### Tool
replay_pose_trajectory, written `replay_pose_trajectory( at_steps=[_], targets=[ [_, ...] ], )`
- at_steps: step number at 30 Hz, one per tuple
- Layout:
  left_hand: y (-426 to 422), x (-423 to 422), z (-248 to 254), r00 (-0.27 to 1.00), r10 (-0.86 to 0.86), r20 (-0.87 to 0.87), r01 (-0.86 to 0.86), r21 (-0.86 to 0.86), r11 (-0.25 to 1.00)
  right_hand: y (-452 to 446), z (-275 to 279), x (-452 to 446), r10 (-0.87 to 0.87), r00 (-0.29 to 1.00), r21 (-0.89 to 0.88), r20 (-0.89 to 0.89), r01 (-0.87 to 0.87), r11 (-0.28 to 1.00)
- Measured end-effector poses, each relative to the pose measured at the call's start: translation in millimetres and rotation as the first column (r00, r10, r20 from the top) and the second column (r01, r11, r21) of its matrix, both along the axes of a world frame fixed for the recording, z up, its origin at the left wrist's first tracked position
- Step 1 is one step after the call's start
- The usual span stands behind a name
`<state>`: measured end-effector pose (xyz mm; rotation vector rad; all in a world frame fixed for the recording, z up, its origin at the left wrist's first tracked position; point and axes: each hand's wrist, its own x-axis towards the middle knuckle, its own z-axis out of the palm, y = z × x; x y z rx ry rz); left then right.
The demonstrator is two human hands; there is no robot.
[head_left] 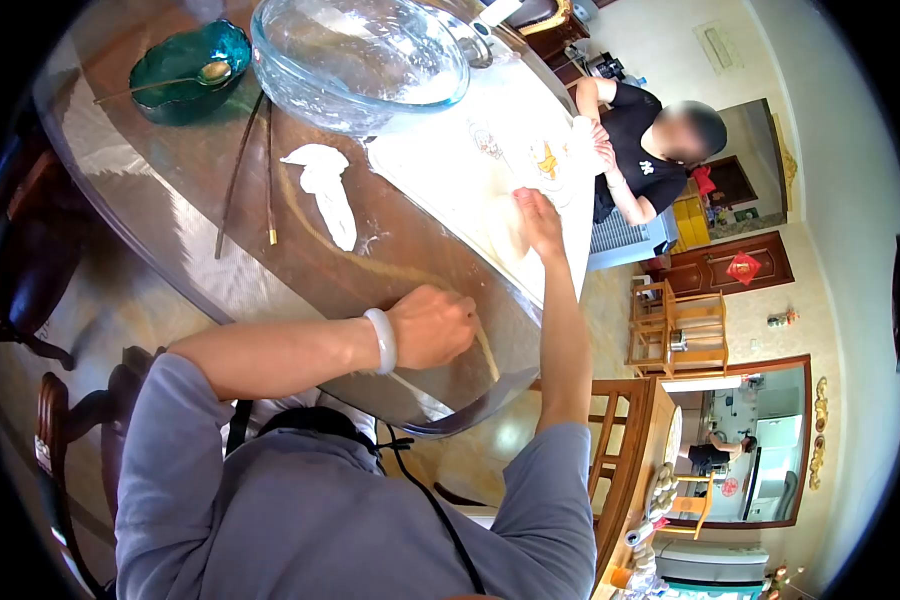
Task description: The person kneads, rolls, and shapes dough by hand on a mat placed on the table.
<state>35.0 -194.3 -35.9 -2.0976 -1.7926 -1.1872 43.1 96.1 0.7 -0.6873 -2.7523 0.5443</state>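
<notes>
My left hand, with a pale bangle on its wrist, is closed in a fist at the near edge of the glass-topped table. Whatever may be inside the curled fingers is hidden. My right hand reaches over a white board with its fingers stretched out. It lies at the edge of a flat, pale patch that looks like dough; I cannot tell whether it presses on it. Coloured prints show on the board beyond the fingertips. Left of the board lies a crumpled white piece, perhaps cloth or plastic.
A big glass bowl with white smears stands at the board's far left. Beside it are a teal bowl with a spoon and two chopsticks. Across the board, a person in black holds their hands over its edge.
</notes>
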Motion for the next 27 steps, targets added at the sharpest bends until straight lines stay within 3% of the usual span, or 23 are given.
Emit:
replay_pose_trajectory(
  at_steps=[4,7,10,13,19,23,24,27],
  targets=[
    [-0.3,-0.7,0.3,1.000,0.008,0.014,-0.008,0.025,1.000,-32.6,-14.7,-5.9,-0.096,0.995,0.070,0.002,0.096,0.993],
    [0.3,-0.3,-0.6,1.000,-0.012,0.008,0.012,0.015,1.000,-36.9,-4.6,-13.1,-0.214,0.961,0.060,0.175,0.207,0.977],
    [2.6,2.4,-0.5,1.000,-0.008,0.010,0.008,0.027,1.000,-33.0,-7.1,-17.5,-0.311,0.932,0.193,0.184,0.276,0.941],
    [1.7,1.7,0.4,1.000,0.028,0.000,-0.028,0.001,1.000,-31.2,-12.7,-20.7,-0.403,0.901,0.206,0.162,0.369,0.907],
    [-1.3,-2.9,4.5,0.999,0.034,0.017,-0.034,0.016,0.999,-31.6,3.3,-9.1,-0.307,0.917,0.088,0.253,0.295,0.952],
    [0.4,0.6,-1.7,0.999,-0.010,0.043,0.008,0.061,0.998,-33.1,18.1,-6.8,-0.108,0.988,0.390,0.109,0.057,0.919],
    [0.5,1.1,-0.8,0.999,-0.016,0.046,0.013,0.061,0.998,-25.0,23.3,-13.9,-0.066,0.984,0.236,0.165,0.025,0.971],
    [-2.4,0.1,3.1,1.000,0.004,0.015,-0.005,0.040,0.999,-19.1,15.6,-29.5,0.082,0.973,0.052,0.217,-0.095,0.994]
  ],
)
